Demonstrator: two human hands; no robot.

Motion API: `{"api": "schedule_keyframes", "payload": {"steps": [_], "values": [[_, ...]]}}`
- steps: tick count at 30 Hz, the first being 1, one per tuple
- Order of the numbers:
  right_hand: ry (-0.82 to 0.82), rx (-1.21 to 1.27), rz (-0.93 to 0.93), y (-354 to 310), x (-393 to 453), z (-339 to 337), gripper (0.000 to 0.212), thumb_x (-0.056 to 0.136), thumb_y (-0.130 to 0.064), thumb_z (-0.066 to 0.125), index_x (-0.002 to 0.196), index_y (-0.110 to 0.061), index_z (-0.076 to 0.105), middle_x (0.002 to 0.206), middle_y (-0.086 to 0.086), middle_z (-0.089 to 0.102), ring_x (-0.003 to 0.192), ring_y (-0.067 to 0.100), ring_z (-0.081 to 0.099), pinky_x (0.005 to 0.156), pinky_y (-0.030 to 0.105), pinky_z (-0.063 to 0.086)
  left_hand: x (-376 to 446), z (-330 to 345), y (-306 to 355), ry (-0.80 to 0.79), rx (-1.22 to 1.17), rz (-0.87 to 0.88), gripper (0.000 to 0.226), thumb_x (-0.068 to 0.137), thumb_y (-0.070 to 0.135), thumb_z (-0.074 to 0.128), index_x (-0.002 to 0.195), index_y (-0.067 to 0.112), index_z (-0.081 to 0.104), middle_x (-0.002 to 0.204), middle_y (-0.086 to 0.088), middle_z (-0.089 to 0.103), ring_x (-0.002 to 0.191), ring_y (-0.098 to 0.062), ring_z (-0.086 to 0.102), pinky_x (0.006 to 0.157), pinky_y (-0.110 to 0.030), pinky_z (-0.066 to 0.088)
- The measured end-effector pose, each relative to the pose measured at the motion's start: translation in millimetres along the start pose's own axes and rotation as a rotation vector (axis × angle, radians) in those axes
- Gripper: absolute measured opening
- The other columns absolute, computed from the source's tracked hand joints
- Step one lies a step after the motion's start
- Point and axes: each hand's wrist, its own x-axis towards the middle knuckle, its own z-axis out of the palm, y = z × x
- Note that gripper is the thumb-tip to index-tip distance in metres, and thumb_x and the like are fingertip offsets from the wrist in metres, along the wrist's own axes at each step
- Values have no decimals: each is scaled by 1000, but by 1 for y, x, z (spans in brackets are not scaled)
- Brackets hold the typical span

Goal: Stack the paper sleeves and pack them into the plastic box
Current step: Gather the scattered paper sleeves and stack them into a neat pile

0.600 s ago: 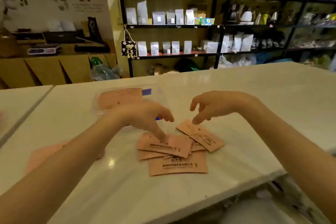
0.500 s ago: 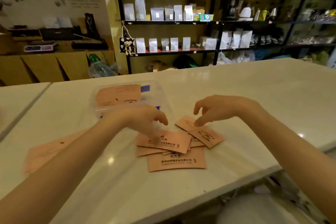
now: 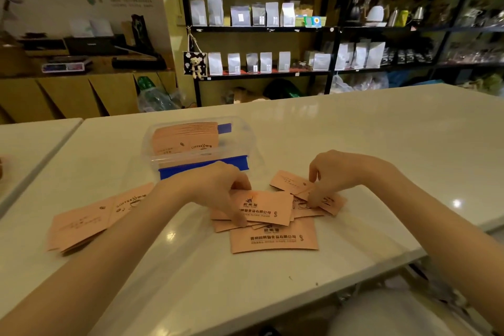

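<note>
Several salmon-pink paper sleeves (image 3: 274, 239) lie in a loose overlapping pile on the white counter in front of me. My left hand (image 3: 218, 188) pinches the left edge of the top sleeve (image 3: 268, 207) between thumb and fingers. My right hand (image 3: 331, 172) presses fingertips down on the sleeves at the pile's right (image 3: 331, 203). Behind the pile stands a clear plastic box (image 3: 200, 157) with a blue front edge, holding a stack of sleeves (image 3: 185, 136). Another stack of sleeves (image 3: 87, 219) lies to the left.
The white counter (image 3: 381, 144) runs wide to the right and back, with its front edge close to me. A second white counter (image 3: 30, 142) lies to the left across a narrow gap. Dark shelves of bags (image 3: 259, 16) stand behind.
Both hands have come down onto the pile: the left has taken hold of the top sleeve's edge, the right now touches the right-hand sleeves. The view has tilted down.
</note>
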Motion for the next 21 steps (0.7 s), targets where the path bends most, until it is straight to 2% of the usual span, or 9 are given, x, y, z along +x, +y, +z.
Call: {"api": "schedule_keyframes", "payload": {"steps": [2, 4, 6, 8, 10, 15, 17, 19, 21], "values": [[-36, 7, -2, -2, 3, -1, 72, 55, -46, 72, 109, 0, 60, 118, 19, 60, 93, 29, 61, 75, 36, 51, -3, 2, -2, 40, 8, 5, 63, 63, 49, 72, 119, 31, 49, 117, 10, 53, 103, -8, 50, 90, -24, 44], [-67, 23, -10, -4, 5, -2, 68, 58, -43, 72, 109, 0, 59, 118, 20, 59, 78, 18, 51, 66, 30, 43, -9, 3, -1, 86, 52, 12, 64, 65, 51, 69, 121, 30, 47, 118, 10, 51, 103, -8, 48, 90, -24, 44], [-28, 43, -27, -4, 4, -9, 63, 60, -42, 72, 109, -5, 58, 111, 16, 60, 80, 14, 49, 67, 28, 42, -18, 1, -1, 140, 94, 28, 65, 67, 52, 67, 123, 28, 46, 117, 10, 50, 103, -8, 47, 90, -24, 43], [63, 105, -65, -2, 2, -21, 58, 57, -44, 72, 107, -18, 55, 105, 1, 57, 87, 12, 53, 70, 25, 46, -32, -5, -3, 197, 74, 38, 64, 67, 52, 66, 124, 28, 46, 116, 10, 50, 102, -9, 47, 88, -25, 44], [137, 191, -147, -4, -2, -35, 57, 52, -46, 69, 104, -26, 53, 104, -7, 57, 91, 11, 55, 73, 23, 48, -49, -12, -9, 249, 11, 30, 63, 67, 51, 67, 123, 30, 47, 115, 12, 50, 103, -8, 46, 89, -26, 44], [253, 417, -414, -41, -9, -53, 48, 65, -33, 75, 109, -26, 57, 101, -8, 60, 94, 11, 58, 77, 23, 48, -95, -23, -38, 407, -103, -52, 61, 66, 44, 71, 122, 33, 49, 103, 22, 47, 100, -3, 46, 82, -12, 42], [282, 437, -512, -63, -8, -54, 43, 69, -26, 72, 110, -27, 57, 100, -10, 60, 92, 8, 59, 78, 23, 49, -113, -25, -54, 463, -133, -124, 64, 64, 46, 72, 122, 32, 49, 99, 24, 45, 94, -1, 48, 80, -12, 43], [289, 430, -596, -87, -5, -52, 43, 70, -25, 71, 109, -29, 56, 98, -15, 59, 89, 5, 59, 75, 21, 50, -130, -25, -69, 520, -165, -189, 67, 63, 47, 73, 123, 30, 48, 97, 26, 46, 90, 4, 49, 72, -8, 41], [300, 407, -670, -110, 1, -48, 44, 69, -28, 72, 109, -34, 54, 96, -21, 57, 89, -1, 57, 70, 17, 51, -143, -20, -81, 564, -206, -259, 69, 63, 40, 75, 125, 29, 46, 100, 20, 51, 90, 1, 50, 70, -8, 39]]}}
